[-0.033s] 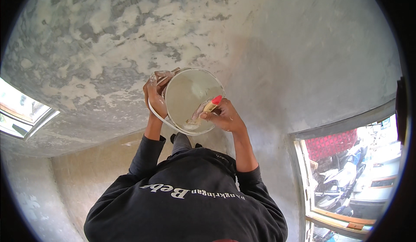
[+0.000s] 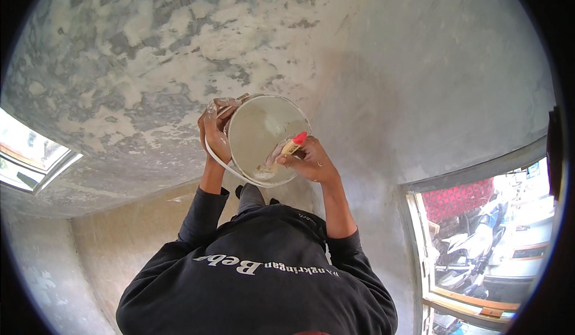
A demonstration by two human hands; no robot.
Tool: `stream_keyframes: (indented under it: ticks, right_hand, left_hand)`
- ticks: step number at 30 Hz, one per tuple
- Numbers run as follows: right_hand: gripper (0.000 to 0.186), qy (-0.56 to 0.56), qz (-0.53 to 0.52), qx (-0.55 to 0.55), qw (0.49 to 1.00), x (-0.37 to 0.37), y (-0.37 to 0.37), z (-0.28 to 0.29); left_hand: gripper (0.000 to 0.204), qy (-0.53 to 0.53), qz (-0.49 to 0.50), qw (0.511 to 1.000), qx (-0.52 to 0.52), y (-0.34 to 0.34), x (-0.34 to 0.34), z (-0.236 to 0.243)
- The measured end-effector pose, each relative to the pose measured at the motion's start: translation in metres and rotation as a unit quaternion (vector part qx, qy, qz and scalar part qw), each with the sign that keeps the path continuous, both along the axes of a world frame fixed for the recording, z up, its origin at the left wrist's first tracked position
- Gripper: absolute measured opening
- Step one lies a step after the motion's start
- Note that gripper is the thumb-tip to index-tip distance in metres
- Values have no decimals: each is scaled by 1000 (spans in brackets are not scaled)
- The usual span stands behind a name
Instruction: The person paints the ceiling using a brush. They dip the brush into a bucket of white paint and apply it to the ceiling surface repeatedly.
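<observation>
A pale plastic bucket [image 2: 257,119] is held in front of my chest, its white handle looping down around its left side. My left hand [image 2: 215,131], smeared with white, is closed on the bucket's left rim; whether its fingertips also hold something thin there is hard to make out. Inside the bucket's mouth, my right hand [image 2: 310,161] grips a paintbrush [image 2: 292,145] with a light wooden handle and red end. The brush's bristles are coated in off-white material and angle down toward the lower part of the bucket.
A grey wall [image 2: 150,47] with mottled white patches spans the upper view, smoother toward the right. A window [image 2: 33,152] is at the left. Another window [image 2: 413,233] at the right shows a parked motorbike [image 2: 470,245] and red cloth [image 2: 455,194] outside. My shoe [image 2: 239,191] shows below the bucket.
</observation>
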State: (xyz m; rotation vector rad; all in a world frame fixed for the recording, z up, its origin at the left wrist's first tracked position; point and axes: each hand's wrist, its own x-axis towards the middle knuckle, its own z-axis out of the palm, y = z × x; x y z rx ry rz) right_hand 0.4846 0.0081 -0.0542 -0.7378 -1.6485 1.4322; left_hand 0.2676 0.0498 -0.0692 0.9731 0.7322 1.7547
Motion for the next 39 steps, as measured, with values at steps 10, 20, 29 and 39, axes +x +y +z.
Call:
stream_keyframes:
  ticks: [10, 20, 29, 39]
  right_hand:
    - [16, 193, -297, -18, 935, -1, 24, 32]
    - [18, 497, -291, -1, 817, 20, 85, 119]
    - [21, 524, -317, 229, 756, 9, 178, 260]
    - [22, 402, -440, 256, 761, 7, 258, 201]
  left_hand:
    - [41, -18, 4, 1000, 22, 15, 5, 31]
    - [38, -66, -78, 995, 5, 34, 7, 95]
    - [38, -51, -115, 992, 31, 40, 3, 129]
    - [40, -67, -75, 995, 10, 33, -3, 132]
